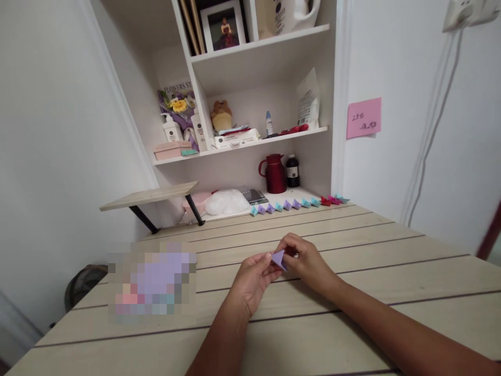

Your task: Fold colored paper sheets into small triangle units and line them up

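Purple paper (279, 259), folded to a point, is the centre of the clock: held just above the table (410, 261), between your two hands.

Your left hand (254, 277), at 8 o'clock from the paper, pinches it between thumb and fingers. Your right hand (307, 261), at 3 o'clock, has its fingers curled in and grips the paper's right edge; some of those fingertips are hidden from you. Your left forearm runs out between 7 and 8 o'clock, your right toward 4.

Ahead of you, well apart from both hands, small folded papers (296, 204) line the table's far edge from 11 round to about 2 o'clock: teal, purple, red and bright pink.

At 9 o'clock on the table lies a blurred patch (156, 277), mostly purple; contents cannot be made out. Small raised stand (148, 196) with black legs: 10 o'clock. White plastic bag (227, 202): between 10 and 11.

At 12 o'clock, in the shelf unit's (270, 42) lowest compartment, a red jug (276, 175) stands upright, dark bottle (292, 171) just beside it. Pink note (364, 117) on the wall: 1 o'clock.
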Available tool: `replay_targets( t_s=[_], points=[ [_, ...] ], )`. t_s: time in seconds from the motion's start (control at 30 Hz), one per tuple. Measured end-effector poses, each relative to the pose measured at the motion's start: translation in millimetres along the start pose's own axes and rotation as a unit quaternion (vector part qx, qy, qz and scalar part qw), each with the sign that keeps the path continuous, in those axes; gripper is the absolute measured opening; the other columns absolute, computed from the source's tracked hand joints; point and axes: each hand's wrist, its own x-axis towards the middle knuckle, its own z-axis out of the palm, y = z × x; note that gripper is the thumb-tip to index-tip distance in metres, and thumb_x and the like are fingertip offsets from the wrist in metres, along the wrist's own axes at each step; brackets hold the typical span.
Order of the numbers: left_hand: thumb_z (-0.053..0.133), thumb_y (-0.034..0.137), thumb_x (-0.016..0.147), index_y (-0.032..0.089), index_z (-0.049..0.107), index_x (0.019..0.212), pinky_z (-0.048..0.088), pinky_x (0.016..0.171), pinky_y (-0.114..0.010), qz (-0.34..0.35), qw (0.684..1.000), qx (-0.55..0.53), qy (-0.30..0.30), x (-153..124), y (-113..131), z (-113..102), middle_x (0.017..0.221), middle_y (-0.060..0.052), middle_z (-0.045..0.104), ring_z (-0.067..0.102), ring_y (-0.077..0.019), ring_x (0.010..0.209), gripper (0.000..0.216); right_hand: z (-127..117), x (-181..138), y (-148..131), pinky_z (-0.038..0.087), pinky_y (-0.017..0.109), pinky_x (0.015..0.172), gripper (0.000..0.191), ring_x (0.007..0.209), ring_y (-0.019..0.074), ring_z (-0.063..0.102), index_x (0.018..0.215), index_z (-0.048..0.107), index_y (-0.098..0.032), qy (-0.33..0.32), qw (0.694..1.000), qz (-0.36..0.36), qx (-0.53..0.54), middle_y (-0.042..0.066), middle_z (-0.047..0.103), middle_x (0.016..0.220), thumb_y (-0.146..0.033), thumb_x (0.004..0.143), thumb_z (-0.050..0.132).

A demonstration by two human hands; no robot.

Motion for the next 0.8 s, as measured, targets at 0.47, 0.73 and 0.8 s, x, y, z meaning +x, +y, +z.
replay_targets(
  t_s=[0.47, 0.73, 0.8],
  points=[
    [0.081, 0.031, 0.066, 0.006, 0.072, 0.089, 0.052, 0.069, -0.025, 0.031, 0.997, 0.05, 0.044, 0, -1, 2, 0.084, -0.012, 0.071, 0.063, -0.014, 0.071, 0.036, 0, -5, 3, 0.037, 0.025, 0.06, 0.02, 0.068, 0.0135, 0.049, 0.071, 0.056, -0.02, -0.045, 0.985, -0.095, -0.138, 0.0, 0.048, 0.08, -0.002, 0.072, 0.047],
    [0.078, 0.026, 0.066, 0.01, 0.07, 0.081, 0.053, 0.071, -0.028, 0.094, 0.983, 0.13, 0.092, 8, -6, -2, 0.081, -0.01, 0.072, 0.066, -0.0162, 0.072, 0.023, 3, 0, 10, 0.043, 0.027, 0.063, 0.023, 0.07, 0.0148, 0.055, 0.095, 0.06, -0.023, -0.062, 0.996, 0.002, -0.061, 0.001, 0.057, 0.087, -0.012, 0.075, 0.055],
    [0.075, 0.023, 0.066, 0.011, 0.07, 0.078, 0.052, 0.071, -0.028, 0.116, 0.975, 0.163, 0.091, 10, -6, -4, 0.076, -0.008, 0.072, 0.065, -0.0156, 0.069, 0.018, 4, 0, 13, 0.044, 0.026, 0.059, 0.031, 0.064, 0.0136, 0.056, 0.107, 0.056, -0.023, -0.072, 0.996, 0.059, 0.001, 0.0, 0.058, 0.087, -0.017, 0.076, 0.057]
  ],
)
